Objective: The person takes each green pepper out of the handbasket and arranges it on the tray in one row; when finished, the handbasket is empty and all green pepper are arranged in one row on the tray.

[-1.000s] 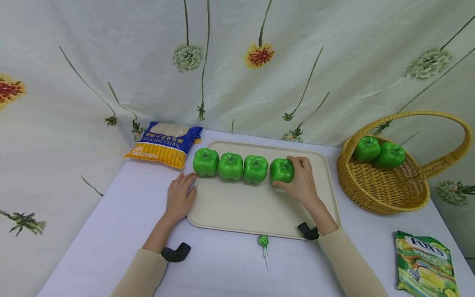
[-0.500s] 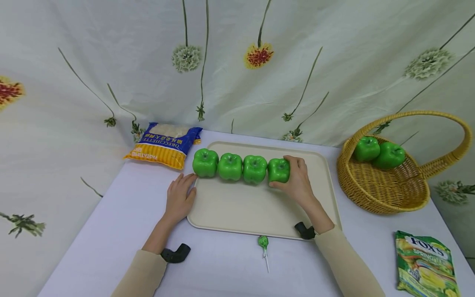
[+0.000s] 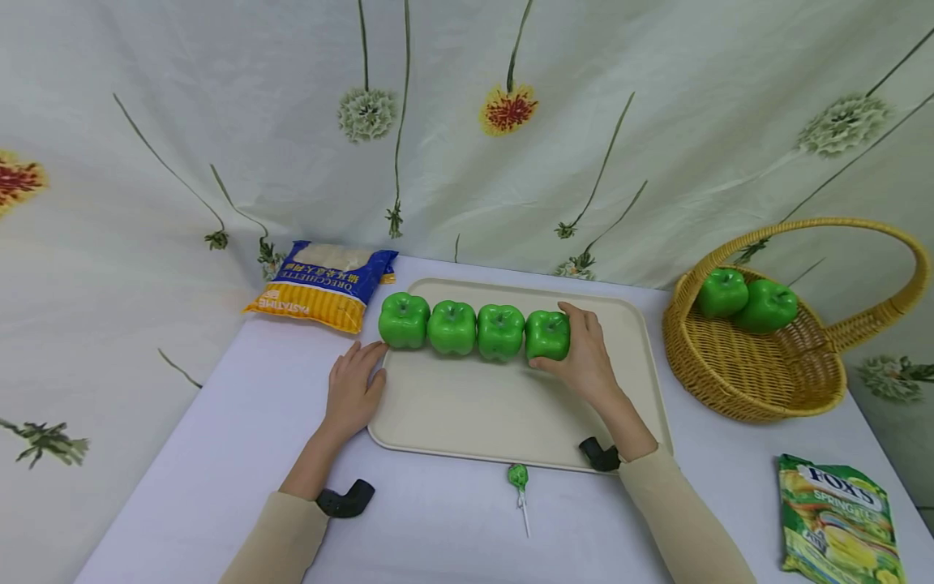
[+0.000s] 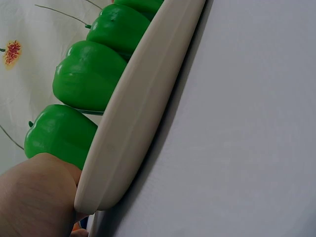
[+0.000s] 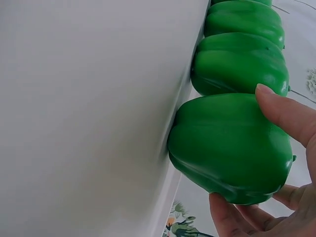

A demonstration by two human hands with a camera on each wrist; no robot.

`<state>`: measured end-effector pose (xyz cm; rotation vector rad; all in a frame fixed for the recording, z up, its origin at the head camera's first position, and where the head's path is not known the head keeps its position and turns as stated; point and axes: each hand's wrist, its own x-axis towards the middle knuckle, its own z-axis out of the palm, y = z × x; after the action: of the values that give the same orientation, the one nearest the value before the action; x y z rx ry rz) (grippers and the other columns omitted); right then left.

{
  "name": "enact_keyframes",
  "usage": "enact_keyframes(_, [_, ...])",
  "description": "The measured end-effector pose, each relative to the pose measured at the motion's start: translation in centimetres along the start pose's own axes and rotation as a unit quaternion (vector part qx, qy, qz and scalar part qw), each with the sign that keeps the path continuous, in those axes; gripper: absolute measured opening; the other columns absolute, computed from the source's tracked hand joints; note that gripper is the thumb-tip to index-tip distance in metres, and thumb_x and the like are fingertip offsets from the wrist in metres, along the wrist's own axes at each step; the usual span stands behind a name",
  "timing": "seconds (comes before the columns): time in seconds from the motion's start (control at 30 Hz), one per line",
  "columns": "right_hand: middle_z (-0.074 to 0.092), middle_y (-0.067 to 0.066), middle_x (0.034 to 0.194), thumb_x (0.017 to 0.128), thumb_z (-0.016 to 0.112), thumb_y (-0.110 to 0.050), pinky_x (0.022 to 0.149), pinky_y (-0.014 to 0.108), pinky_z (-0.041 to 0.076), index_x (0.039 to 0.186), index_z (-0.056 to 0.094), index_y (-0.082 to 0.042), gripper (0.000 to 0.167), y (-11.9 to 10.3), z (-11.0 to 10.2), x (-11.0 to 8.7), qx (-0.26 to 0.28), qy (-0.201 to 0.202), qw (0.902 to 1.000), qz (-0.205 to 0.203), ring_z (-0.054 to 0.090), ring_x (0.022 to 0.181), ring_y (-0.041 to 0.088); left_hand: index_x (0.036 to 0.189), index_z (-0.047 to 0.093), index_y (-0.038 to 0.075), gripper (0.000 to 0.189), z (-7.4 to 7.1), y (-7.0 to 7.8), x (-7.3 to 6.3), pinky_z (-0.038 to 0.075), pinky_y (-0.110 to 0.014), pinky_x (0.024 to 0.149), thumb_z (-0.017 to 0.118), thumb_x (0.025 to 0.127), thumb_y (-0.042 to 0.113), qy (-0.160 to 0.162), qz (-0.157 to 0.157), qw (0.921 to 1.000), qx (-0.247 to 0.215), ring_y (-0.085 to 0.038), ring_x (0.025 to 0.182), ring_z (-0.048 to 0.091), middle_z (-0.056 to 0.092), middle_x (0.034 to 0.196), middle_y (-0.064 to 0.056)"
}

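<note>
My right hand (image 3: 586,357) grips a green bell pepper (image 3: 543,337), the rightmost of a row on the beige tray (image 3: 481,414). In the right wrist view, the thumb lies along one side of that pepper (image 5: 227,143) and the fingertips (image 5: 224,215) press its opposite side. It stands right beside its neighbour (image 3: 500,331). At the tray's left edge rests my left hand (image 3: 353,389), fingers relaxed, close below the leftmost bell pepper (image 3: 404,320). The left wrist view shows this hand (image 4: 37,195) against the tray rim (image 4: 131,108), partly hidden behind it.
A wicker basket (image 3: 718,385) with two more green bell peppers (image 3: 766,307) stands right of the tray. An orecchiette bag (image 3: 321,284) lies at the back left. In front are a green lollipop (image 3: 518,477) and, at right, a Fox's candy bag (image 3: 839,519). A floral cloth (image 3: 452,162) hangs behind.
My right hand has slid the rightmost bell pepper leftward, closing the gap to its neighbour, mostly in the first half second. My left hand has stayed at the tray edge.
</note>
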<state>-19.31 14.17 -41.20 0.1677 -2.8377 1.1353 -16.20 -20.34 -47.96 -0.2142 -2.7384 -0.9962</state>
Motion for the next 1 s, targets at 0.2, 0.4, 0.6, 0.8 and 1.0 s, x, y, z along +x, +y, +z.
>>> enact_keyframes(0.2, [0.033, 0.024, 0.143, 0.071, 0.088, -0.024, 0.103, 0.061, 0.040, 0.150, 0.031, -0.009, 0.099, -0.3, -0.5, -0.3, -0.002, -0.001, 1.0000, -0.002, 0.039, 0.130, 0.041, 0.136, 0.052, -0.002, 0.043, 0.0, -0.1, 0.0, 0.009, -0.068, 0.115, 0.047, 0.094, 0.004, -0.001, -0.002, 1.0000, 0.002, -0.047, 0.143, 0.025, 0.049, 0.143, -0.023])
enact_keyframes(0.4, [0.031, 0.023, 0.147, 0.073, 0.087, -0.025, 0.105, 0.060, 0.039, 0.151, 0.030, -0.009, 0.098, 0.0, -1.8, -0.9, 0.004, -0.004, 1.0000, -0.007, 0.035, 0.134, 0.040, 0.136, 0.052, -0.003, 0.042, 0.0, -0.1, 0.0, 0.009, -0.068, 0.114, 0.047, 0.095, 0.004, -0.001, 0.000, 1.0000, 0.000, -0.048, 0.143, 0.025, 0.049, 0.142, -0.024])
enact_keyframes(0.6, [0.031, 0.025, 0.145, 0.075, 0.085, -0.020, 0.100, 0.056, 0.043, 0.150, 0.029, -0.005, 0.095, 1.6, -4.5, -1.9, 0.009, 0.010, 0.9995, -0.028, 0.038, 0.130, 0.042, 0.136, 0.052, -0.002, 0.042, 0.1, -0.1, 0.1, 0.009, -0.068, 0.115, 0.047, 0.094, 0.005, -0.002, 0.001, 1.0000, 0.003, -0.048, 0.143, 0.025, 0.050, 0.142, -0.023])
enact_keyframes(0.8, [0.038, 0.029, 0.136, 0.077, 0.083, -0.014, 0.096, 0.059, 0.045, 0.146, 0.035, 0.003, 0.086, 3.9, -8.6, -3.0, -0.019, 0.055, 0.9970, -0.051, 0.042, 0.124, 0.045, 0.137, 0.052, -0.002, 0.043, 0.1, 0.0, 0.1, 0.009, -0.068, 0.115, 0.046, 0.095, 0.004, -0.004, 0.001, 1.0000, 0.005, -0.048, 0.143, 0.025, 0.049, 0.143, -0.023])
enact_keyframes(1.0, [0.040, 0.031, 0.134, 0.079, 0.081, -0.011, 0.088, 0.028, 0.046, 0.142, 0.040, 0.005, 0.077, 6.4, -14.1, -3.7, -0.059, 0.130, 0.9891, -0.038, 0.044, 0.120, 0.045, 0.136, 0.052, -0.002, 0.042, 0.1, -0.2, 0.1, 0.010, -0.069, 0.114, 0.047, 0.095, 0.004, -0.001, 0.004, 1.0000, 0.006, -0.049, 0.143, 0.025, 0.049, 0.143, -0.023])
